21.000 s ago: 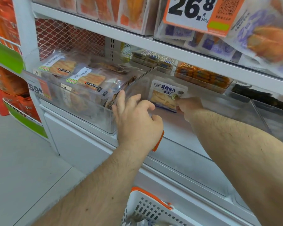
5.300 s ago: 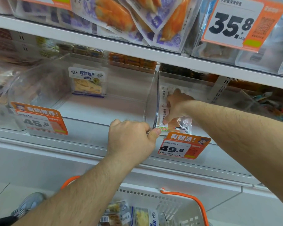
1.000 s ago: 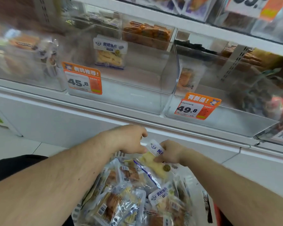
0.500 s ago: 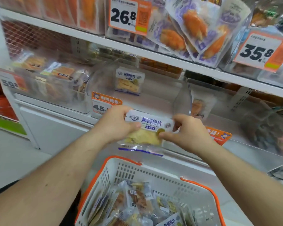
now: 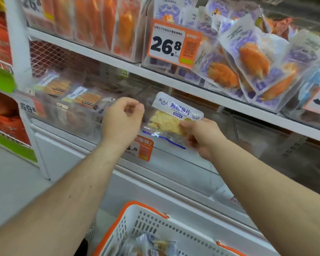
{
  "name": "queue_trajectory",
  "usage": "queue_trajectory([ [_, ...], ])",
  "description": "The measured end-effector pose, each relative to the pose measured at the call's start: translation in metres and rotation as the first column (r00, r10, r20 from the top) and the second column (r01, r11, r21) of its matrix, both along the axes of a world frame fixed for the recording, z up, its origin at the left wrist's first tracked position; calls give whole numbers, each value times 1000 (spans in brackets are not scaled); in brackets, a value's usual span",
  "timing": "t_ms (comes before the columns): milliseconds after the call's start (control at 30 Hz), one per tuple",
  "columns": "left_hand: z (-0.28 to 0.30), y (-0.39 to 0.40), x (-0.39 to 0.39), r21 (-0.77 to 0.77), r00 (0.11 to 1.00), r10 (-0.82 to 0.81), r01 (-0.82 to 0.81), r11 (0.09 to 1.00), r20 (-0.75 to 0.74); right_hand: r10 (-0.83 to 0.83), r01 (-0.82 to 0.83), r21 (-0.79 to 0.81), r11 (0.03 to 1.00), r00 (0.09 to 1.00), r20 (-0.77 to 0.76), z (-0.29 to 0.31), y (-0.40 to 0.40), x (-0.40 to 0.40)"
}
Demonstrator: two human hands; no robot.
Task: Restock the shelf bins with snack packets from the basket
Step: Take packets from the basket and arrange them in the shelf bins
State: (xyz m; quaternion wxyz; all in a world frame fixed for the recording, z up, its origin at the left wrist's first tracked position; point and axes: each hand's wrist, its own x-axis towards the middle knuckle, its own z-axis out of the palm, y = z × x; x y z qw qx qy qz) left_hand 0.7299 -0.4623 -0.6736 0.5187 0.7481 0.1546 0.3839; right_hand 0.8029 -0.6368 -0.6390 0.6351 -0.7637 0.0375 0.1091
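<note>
- Packet (image 5: pixel 171 120) of pale yellow fish slices, clear with a white and blue label strip on top, is held up in front of the clear shelf bin (image 5: pixel 175 163), above the bin's front wall.
- The right hand (image 5: pixel 201 134) pinches the packet at its right edge, thumb on the front face and fingers curled behind it.
- The left hand (image 5: pixel 122 120) hangs just left of the packet, fingers loosely curled, holding nothing and apart from the packet.
- An orange price tag (image 5: pixel 141 146) sticks to the bin's front wall, partly hidden by the left wrist.
- Left of the bin, a neighbouring bin (image 5: pixel 76 111) holds packets of brownish snacks.
- Below the bin, a white basket (image 5: pixel 155 224) with an orange rim holds more snack packets (image 5: pixel 153 245).
- Above the bin, the next shelf carries purple and orange packets (image 5: pixel 248 60) and a "26.8" tag (image 5: pixel 173 43).
</note>
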Motion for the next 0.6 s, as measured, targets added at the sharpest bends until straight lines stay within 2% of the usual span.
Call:
queue_trajectory([
  [67, -9, 14, 5, 71, 994, 108, -106, 992, -33, -79, 79, -16, 997, 997, -27, -9, 15, 24],
  [167, -18, 26, 12, 193, 958, 196, -157, 969, -209, -45, 43, -155, 987, 999, -13, -27, 39, 68],
  [300, -23, 30, 17, 116, 925, 158, -125, 985, -347, -2, 27, -325, 945, 997, 79, -54, 68, 116],
  [467, -24, 25, 18, 132, 908, 165, -122, 984, -386, 73, -14, -344, 939, 984, 159, -75, 92, 147],
  [600, -30, 17, 18, 160, 912, 169, -116, 980, -373, 5, 50, -304, 951, 984, 178, -89, 96, 163],
])
